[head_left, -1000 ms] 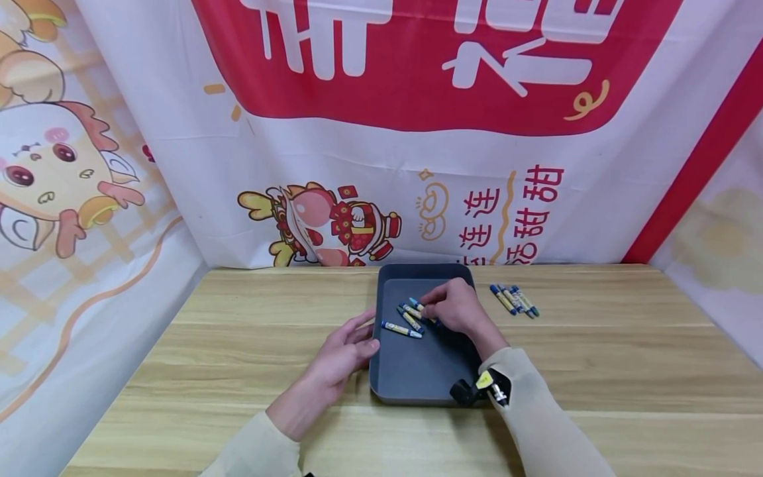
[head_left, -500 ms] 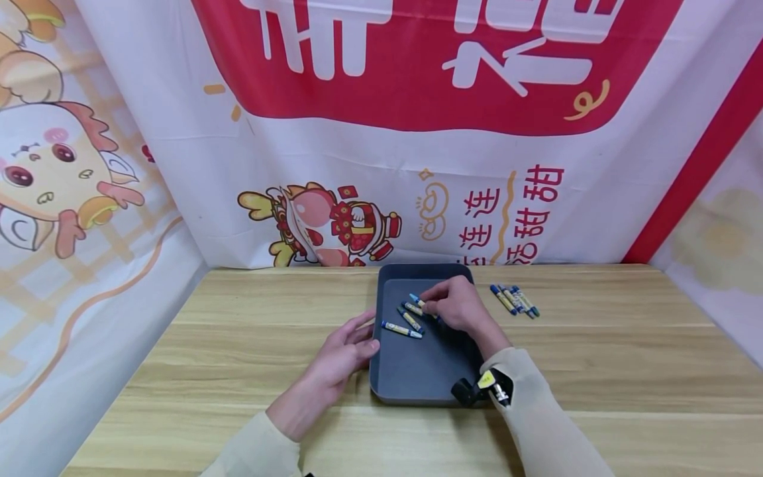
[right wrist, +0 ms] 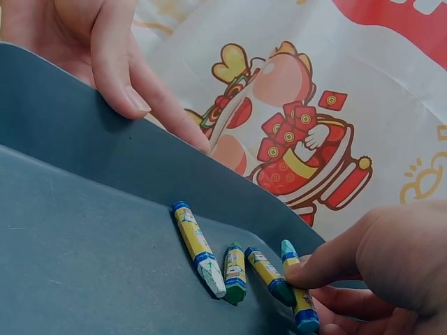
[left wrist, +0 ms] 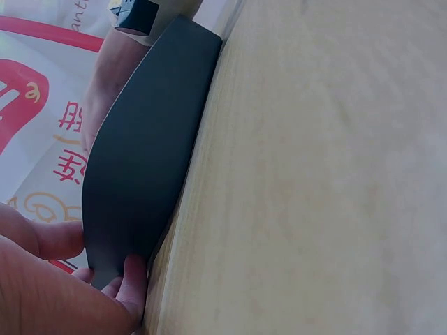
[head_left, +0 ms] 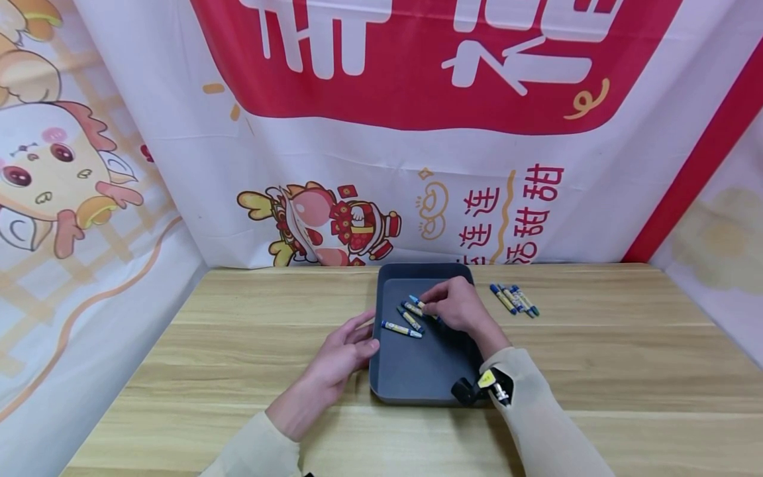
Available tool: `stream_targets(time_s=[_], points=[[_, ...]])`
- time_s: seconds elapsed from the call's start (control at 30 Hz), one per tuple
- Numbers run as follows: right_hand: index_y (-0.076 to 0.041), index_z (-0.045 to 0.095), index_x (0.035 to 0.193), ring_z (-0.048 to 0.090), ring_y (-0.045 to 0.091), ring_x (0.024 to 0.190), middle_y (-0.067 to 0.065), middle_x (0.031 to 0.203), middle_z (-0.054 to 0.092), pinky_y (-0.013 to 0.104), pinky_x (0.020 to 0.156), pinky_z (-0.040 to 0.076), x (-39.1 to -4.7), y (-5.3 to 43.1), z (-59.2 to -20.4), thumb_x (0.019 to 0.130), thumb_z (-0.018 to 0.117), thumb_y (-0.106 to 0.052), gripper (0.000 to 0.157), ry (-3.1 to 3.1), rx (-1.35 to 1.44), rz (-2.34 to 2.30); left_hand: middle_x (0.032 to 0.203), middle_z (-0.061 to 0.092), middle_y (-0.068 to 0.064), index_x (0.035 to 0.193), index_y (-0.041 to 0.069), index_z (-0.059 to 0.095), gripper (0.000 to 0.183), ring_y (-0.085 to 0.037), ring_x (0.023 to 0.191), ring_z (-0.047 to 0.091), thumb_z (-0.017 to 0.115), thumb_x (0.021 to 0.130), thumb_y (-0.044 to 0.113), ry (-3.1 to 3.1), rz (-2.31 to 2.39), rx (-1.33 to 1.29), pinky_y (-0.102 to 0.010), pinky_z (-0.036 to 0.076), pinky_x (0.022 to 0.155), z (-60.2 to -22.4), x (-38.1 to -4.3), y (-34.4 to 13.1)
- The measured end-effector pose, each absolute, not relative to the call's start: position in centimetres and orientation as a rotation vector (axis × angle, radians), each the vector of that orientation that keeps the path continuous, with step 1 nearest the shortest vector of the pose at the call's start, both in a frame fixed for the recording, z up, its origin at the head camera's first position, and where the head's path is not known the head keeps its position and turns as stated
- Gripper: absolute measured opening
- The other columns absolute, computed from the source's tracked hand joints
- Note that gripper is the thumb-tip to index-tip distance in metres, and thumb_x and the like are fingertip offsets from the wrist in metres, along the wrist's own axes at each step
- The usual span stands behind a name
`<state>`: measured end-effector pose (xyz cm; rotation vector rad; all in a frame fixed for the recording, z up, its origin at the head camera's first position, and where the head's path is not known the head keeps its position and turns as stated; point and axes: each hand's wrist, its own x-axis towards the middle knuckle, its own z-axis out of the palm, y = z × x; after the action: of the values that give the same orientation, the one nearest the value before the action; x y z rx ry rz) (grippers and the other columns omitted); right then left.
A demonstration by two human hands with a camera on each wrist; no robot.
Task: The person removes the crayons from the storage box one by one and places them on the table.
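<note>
Left hand: the person's left hand (head_left: pixel 342 351) grips the left wall of the dark grey rectangular plastic tray (head_left: pixel 426 401) lightly, one digit over the rim and others outside, probably to steady it.
Right hand: the right hand (head_left: pixel 453 305) is closed to a pinch, thumb and fingers on a yellow-wrapped, blue-banded crayon with a light blue tip (right wrist: pixel 305 317); this grip leaves both ends free, likely for easy turning.
Held crayon: inside the tray, at the end of a loose row; whether it touches the tray floor I cannot tell.
Row beside it: a dark-green-tipped crayon (right wrist: pixel 264 271) just beside it, then a short green-tipped crayon (right wrist: pixel 235 272) and a longer white-tipped crayon (right wrist: pixel 195 244), slanted differently.
Crayons outside: a cluster of similar crayons (head_left: pixel 524 302) on the wooden table (head_left: pixel 268 344), right of the tray.
Edges: raised walls surround the row; the right forearm crosses the right one.
Room: tray floor extends from the row towards the person; the cloth backdrop (head_left: pixel 334 152) bounds the far side.
</note>
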<state>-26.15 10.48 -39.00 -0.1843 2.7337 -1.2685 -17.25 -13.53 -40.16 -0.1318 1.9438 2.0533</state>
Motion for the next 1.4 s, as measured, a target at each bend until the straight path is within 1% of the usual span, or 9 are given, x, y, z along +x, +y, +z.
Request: stream_targets(time_s=[0.3, 0.57, 0.77, 0.93, 1.13, 1.2, 1.3, 1.4], points=[[-0.01, 0.084, 0.11, 0.067, 0.022, 0.095, 0.01, 0.111, 0.078, 0.034, 0.081, 0.055, -26.2, 10.5, -39.0, 0.096, 0.077, -0.011, 0.016, 2.733, -0.161, -1.292, 0.165, 0.045, -0.024, 0.163, 0.015, 0.042, 0.064, -0.039, 0.14, 0.06, 0.059, 0.103, 0.0, 1.943, 2.049, -0.125, -0.053, 0.048, 0.117, -40.2, -17.3, -13.6], [-0.01, 0.084, 0.11, 0.066, 0.023, 0.094, 0.011, 0.111, 0.078, 0.032, 0.08, 0.052, -26.1, 10.8, -38.2, 0.097, 0.077, -0.014, 0.016, 2.745, -0.134, -1.377, 0.164, 0.046, -0.024, 0.162, 0.015, 0.043, 0.063, -0.038, 0.136, 0.063, 0.059, 0.103, -0.001, 1.938, 2.056, -0.135, -0.052, 0.049, 0.115, -40.3, -17.3, -13.6], [-0.013, 0.083, 0.111, 0.065, 0.024, 0.097, 0.01, 0.114, 0.077, 0.032, 0.081, 0.051, -25.9, 11.5, -37.5, 0.099, 0.075, -0.018, 0.016, 2.753, -0.054, -1.432, 0.164, 0.046, -0.024, 0.163, 0.015, 0.043, 0.063, -0.037, 0.137, 0.063, 0.059, 0.104, 0.0, 1.946, 2.05, -0.13, -0.051, 0.05, 0.114, -40.3, -17.3, -13.6], [-0.012, 0.082, 0.113, 0.063, 0.024, 0.096, 0.011, 0.113, 0.077, 0.031, 0.079, 0.049, -25.6, 12.6, -36.8, 0.1, 0.075, -0.021, 0.018, 2.781, -0.031, -1.483, 0.165, 0.044, -0.024, 0.163, 0.016, 0.043, 0.063, -0.038, 0.139, 0.061, 0.059, 0.104, 0.001, 1.949, 2.042, -0.125, -0.052, 0.049, 0.116, -40.2, -17.3, -13.6], [-0.012, 0.079, 0.119, 0.058, 0.029, 0.108, 0.013, 0.125, 0.071, 0.036, 0.091, 0.047, -25.1, 14.4, -36.3, 0.103, 0.071, -0.024, 0.022, 2.755, 0.001, -1.584, 0.165, 0.045, -0.024, 0.163, 0.016, 0.043, 0.063, -0.038, 0.138, 0.061, 0.059, 0.103, 0.0, 1.942, 2.052, -0.127, -0.052, 0.049, 0.116, -40.3, -17.3, -13.6], [-0.011, 0.078, 0.12, 0.059, 0.03, 0.11, 0.014, 0.127, 0.071, 0.036, 0.093, 0.048, -25.0, 15.1, -36.2, 0.103, 0.071, -0.024, 0.023, 2.737, 0.022, -1.619, 0.165, 0.045, -0.024, 0.163, 0.015, 0.043, 0.063, -0.038, 0.138, 0.061, 0.059, 0.104, 0.0, 1.942, 2.051, -0.13, -0.052, 0.049, 0.116, -40.4, -17.3, -13.6], [-0.01, 0.078, 0.122, 0.059, 0.029, 0.111, 0.015, 0.13, 0.071, 0.035, 0.093, 0.049, -25.0, 16.0, -36.1, 0.103, 0.071, -0.025, 0.025, 2.728, 0.056, -1.659, 0.165, 0.044, -0.024, 0.163, 0.016, 0.043, 0.063, -0.038, 0.139, 0.061, 0.059, 0.104, 0.001, 1.946, 2.044, -0.129, -0.052, 0.049, 0.116, -40.4, -17.3, -13.6], [-0.009, 0.078, 0.123, 0.06, 0.029, 0.109, 0.016, 0.129, 0.072, 0.033, 0.09, 0.05, -24.9, 16.8, -35.9, 0.103, 0.071, -0.025, 0.027, 2.732, 0.084, -1.692, 0.166, 0.044, -0.024, 0.163, 0.016, 0.042, 0.063, -0.039, 0.14, 0.06, 0.059, 0.104, 0.001, 1.948, 2.041, -0.127, -0.054, 0.048, 0.117, -40.3, -17.3, -13.6]])
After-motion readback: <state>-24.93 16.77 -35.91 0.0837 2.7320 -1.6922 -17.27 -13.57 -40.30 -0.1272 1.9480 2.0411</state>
